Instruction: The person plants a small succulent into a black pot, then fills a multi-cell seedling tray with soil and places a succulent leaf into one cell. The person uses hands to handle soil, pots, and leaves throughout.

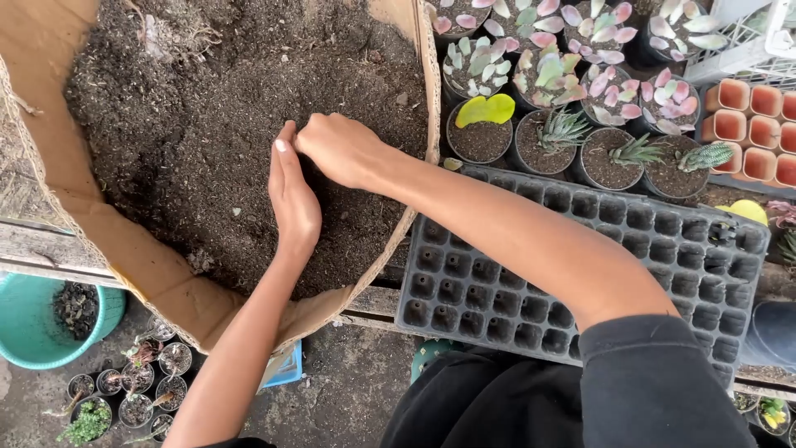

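Meeting over soil: left hand flat, right hand curled, perhaps pinching.

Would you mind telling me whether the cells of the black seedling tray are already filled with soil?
No, the black seedling tray shows open, dark cells, while the soil lies in the sack under both hands.

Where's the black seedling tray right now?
In the head view, the black seedling tray lies right of the soil sack, under the right forearm, just below the potted succulents.
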